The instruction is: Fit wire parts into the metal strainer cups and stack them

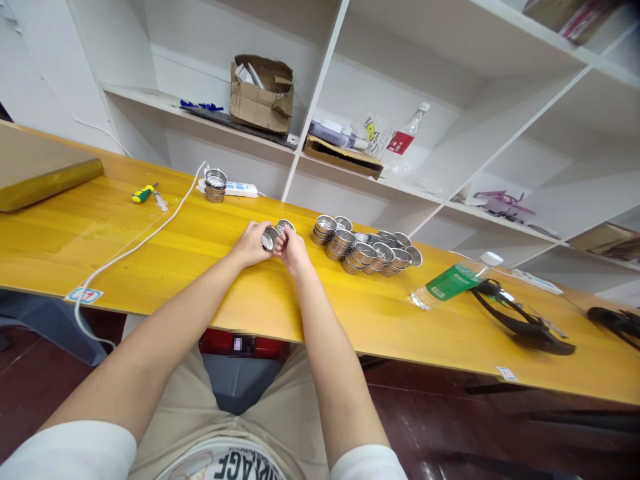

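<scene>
My left hand (251, 245) is closed round the side of a small perforated metal cup (269, 239), like a strainer basket, tilted so its inside with the holes shows. Right beside it, my right hand (292, 252) has its fingers curled together near the cup's rim; what they pinch, if anything, is hidden. Just behind my right hand is another perforated metal cup (284, 225), partly covered by the fingers. To the right, several more of these cups (364, 253) stand stacked and grouped on the yellow table (260, 293).
A short stack of cups (215, 187) stands by a white power strip (243, 189). A screwdriver (144, 194) and a white cable (145, 243) lie left. On the right are a green-labelled bottle (453, 281) and a black strap-like device (520, 323). White shelves (200, 140) rise behind.
</scene>
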A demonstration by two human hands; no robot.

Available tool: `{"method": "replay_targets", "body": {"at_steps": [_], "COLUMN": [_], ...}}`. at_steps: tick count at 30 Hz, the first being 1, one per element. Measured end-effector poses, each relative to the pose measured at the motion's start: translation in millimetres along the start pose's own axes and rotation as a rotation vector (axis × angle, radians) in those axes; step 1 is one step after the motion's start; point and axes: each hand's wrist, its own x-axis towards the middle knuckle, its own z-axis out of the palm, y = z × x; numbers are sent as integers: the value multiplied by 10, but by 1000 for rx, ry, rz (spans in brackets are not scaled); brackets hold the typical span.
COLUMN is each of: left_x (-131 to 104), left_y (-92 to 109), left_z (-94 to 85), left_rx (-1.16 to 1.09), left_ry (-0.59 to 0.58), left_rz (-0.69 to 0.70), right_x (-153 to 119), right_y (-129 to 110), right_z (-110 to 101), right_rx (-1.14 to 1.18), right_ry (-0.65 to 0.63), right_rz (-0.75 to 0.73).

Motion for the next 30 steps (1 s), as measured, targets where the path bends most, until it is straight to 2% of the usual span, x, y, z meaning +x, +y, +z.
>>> {"method": "replay_targets", "body": {"at_steps": [14, 30], "left_x": [-9, -20], "left_y": [-24, -14], "left_z": [-6, -27], "left_rx": [23, 29], "left_ry": [-51, -70], "left_rz": [7, 39], "right_x": [42, 17], "right_y": [54, 43], "right_z": [-45, -57], "right_rx": [-137, -104], "right_ry": [56, 47], "right_rz": [13, 70]}}
